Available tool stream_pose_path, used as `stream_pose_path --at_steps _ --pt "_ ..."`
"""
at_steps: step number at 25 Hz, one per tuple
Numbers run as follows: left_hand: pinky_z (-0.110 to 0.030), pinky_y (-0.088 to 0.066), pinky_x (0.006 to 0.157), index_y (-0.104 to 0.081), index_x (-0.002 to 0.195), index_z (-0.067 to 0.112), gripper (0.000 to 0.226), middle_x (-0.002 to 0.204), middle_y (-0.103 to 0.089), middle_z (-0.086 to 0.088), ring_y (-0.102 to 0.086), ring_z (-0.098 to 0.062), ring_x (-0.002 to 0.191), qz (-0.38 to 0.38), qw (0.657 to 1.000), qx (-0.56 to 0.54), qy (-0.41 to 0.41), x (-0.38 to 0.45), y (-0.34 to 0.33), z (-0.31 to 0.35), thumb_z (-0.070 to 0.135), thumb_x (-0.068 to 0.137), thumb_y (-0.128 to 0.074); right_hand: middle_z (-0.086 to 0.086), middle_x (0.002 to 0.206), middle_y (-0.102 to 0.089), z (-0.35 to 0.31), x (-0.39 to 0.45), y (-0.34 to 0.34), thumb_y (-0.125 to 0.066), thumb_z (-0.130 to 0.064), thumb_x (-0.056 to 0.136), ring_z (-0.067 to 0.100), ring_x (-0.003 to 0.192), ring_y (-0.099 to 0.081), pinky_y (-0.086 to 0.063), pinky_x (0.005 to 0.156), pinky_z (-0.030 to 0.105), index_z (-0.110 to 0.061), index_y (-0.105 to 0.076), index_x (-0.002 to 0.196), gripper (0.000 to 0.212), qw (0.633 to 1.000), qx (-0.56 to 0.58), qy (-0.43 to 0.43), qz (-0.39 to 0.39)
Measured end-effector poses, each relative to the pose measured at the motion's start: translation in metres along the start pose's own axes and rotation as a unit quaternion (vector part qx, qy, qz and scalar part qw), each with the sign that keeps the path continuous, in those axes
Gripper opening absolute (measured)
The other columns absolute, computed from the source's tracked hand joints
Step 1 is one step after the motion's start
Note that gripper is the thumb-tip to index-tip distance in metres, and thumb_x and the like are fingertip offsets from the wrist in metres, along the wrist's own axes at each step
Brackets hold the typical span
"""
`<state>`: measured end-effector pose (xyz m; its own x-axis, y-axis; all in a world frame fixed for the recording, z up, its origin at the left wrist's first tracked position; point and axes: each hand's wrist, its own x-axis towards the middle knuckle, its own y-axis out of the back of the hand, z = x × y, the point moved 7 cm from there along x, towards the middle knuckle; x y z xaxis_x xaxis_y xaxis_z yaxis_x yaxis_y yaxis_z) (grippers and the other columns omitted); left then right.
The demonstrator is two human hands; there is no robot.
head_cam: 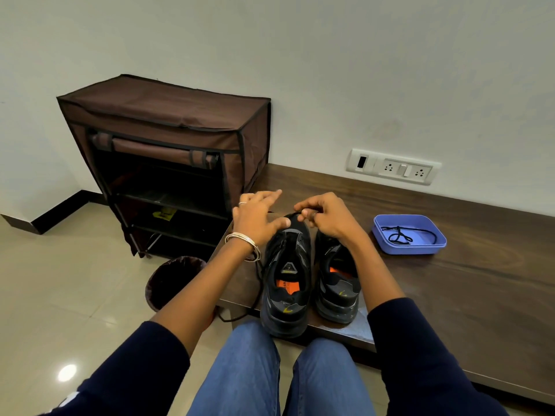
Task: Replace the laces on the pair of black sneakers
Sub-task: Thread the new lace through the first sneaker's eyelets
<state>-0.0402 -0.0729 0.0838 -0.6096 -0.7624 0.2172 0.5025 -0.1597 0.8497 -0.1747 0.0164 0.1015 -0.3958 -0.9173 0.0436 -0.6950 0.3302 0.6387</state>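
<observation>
Two black sneakers (310,274) stand side by side on the dark wooden desk (450,280), heels toward the person. The left hand (258,219) rests on the left shoe's toe, fingers spread and relaxed. The right hand (322,216) pinches a black lace (258,283) at that toe. Another lace lies in a blue tray (410,234) nearby.

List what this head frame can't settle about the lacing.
- Head view: toe eyelets of the left sneaker are covered by the left hand and right hand.
- Right sneaker: front is under the right forearm; laced or not, cannot tell.
- Right fingers curl at the toe; the lace they seem to pinch is too small to confirm.
- Lace count in the blue tray: tangled, unclear.
</observation>
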Motion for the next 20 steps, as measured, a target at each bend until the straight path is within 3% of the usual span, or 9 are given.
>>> stream_pose_path --at_steps 3,6,8,11,13,15,17,19,20 --pt "-0.031 -0.049 0.092 -0.069 0.116 0.021 0.033 0.101 -0.073 -0.002 -0.064 -0.009 0.098 -0.013 0.979 -0.197 -0.045 0.001 -0.003 0.017 0.025 0.084 -0.071 0.005 0.070 -0.071 -0.005 0.002 0.001 -0.066 0.002 0.087 0.018 0.057 -0.068 -0.055 0.057 0.025 -0.010 -0.069 0.089 0.013 0.998 0.041 0.000 0.041" --pt "-0.003 -0.044 0.068 -0.076 0.094 0.009 0.011 0.076 -0.074 -0.005 -0.062 0.008 0.064 0.010 0.964 -0.266 -0.010 -0.001 -0.001 0.010 0.013 0.087 -0.068 -0.005 0.065 -0.067 -0.005 -0.001 0.012 -0.075 -0.009 0.083 0.001 0.054 -0.057 -0.047 0.055 0.014 -0.014 -0.075 0.083 0.005 0.995 0.021 0.009 0.095" --pt "-0.001 -0.043 0.069 -0.076 0.093 0.013 0.010 0.078 -0.074 -0.001 -0.063 0.007 0.067 0.010 0.966 -0.257 -0.005 -0.003 0.001 0.007 0.016 0.085 -0.071 -0.009 0.067 -0.065 0.000 -0.001 0.011 -0.071 -0.008 0.086 -0.002 0.059 -0.053 -0.045 0.061 0.013 -0.014 -0.077 0.091 0.009 0.997 0.008 0.002 0.076" --pt "-0.008 -0.049 0.070 -0.076 0.093 0.016 0.012 0.079 -0.073 0.003 -0.065 0.000 0.071 0.000 0.964 -0.265 -0.008 -0.003 -0.003 0.009 0.020 0.081 -0.075 0.005 0.077 -0.072 0.003 -0.001 0.002 -0.067 0.000 0.087 0.008 0.062 -0.063 -0.058 0.068 0.025 -0.009 -0.075 0.093 0.014 0.997 0.038 -0.022 0.063" --pt "-0.015 -0.051 0.063 -0.077 0.083 0.012 0.005 0.072 -0.072 -0.003 -0.063 -0.005 0.059 0.003 0.960 -0.280 0.025 0.000 -0.009 0.008 0.017 0.081 -0.075 0.010 0.075 -0.072 0.007 -0.001 0.000 -0.069 0.002 0.086 0.013 0.057 -0.065 -0.060 0.062 0.028 -0.006 -0.072 0.085 0.008 0.990 0.081 -0.051 0.104" --pt "-0.021 -0.052 0.064 -0.075 0.077 0.010 0.008 0.070 -0.072 -0.006 -0.062 -0.010 0.058 0.005 0.963 -0.260 0.074 0.004 -0.018 0.000 0.018 0.081 -0.075 0.008 0.069 -0.070 0.025 0.004 -0.004 -0.067 0.001 0.087 0.014 0.053 -0.064 -0.059 0.056 0.029 -0.005 -0.069 0.074 0.015 0.979 0.097 -0.093 0.157" --pt "-0.026 -0.051 0.070 -0.074 0.074 0.009 0.013 0.072 -0.071 -0.007 -0.063 -0.015 0.069 0.005 0.970 -0.214 0.118 0.006 -0.032 -0.009 0.020 0.081 -0.074 0.013 0.074 -0.070 0.046 0.012 -0.015 -0.062 0.003 0.088 0.024 0.063 -0.068 -0.061 0.059 0.037 -0.006 -0.064 0.067 0.022 0.972 0.056 -0.146 0.173" --pt "-0.026 -0.047 0.072 -0.074 0.075 0.006 0.014 0.076 -0.071 -0.008 -0.061 -0.016 0.075 -0.003 0.969 -0.197 0.147 0.006 -0.046 -0.012 0.019 0.081 -0.071 0.018 0.088 -0.069 0.063 0.017 -0.033 -0.068 -0.006 0.085 0.032 0.081 -0.068 -0.058 0.068 0.039 -0.003 -0.064 0.078 0.009 0.974 -0.023 -0.187 0.128" --pt "-0.025 -0.046 0.072 -0.074 0.075 0.005 0.014 0.076 -0.071 -0.008 -0.060 -0.015 0.077 -0.007 0.969 -0.194 0.153 0.008 -0.053 -0.011 0.017 0.081 -0.070 0.018 0.093 -0.067 0.068 0.016 -0.042 -0.073 -0.014 0.083 0.032 0.086 -0.066 -0.054 0.069 0.036 -0.001 -0.064 0.087 0.017 0.972 -0.059 -0.205 0.099"
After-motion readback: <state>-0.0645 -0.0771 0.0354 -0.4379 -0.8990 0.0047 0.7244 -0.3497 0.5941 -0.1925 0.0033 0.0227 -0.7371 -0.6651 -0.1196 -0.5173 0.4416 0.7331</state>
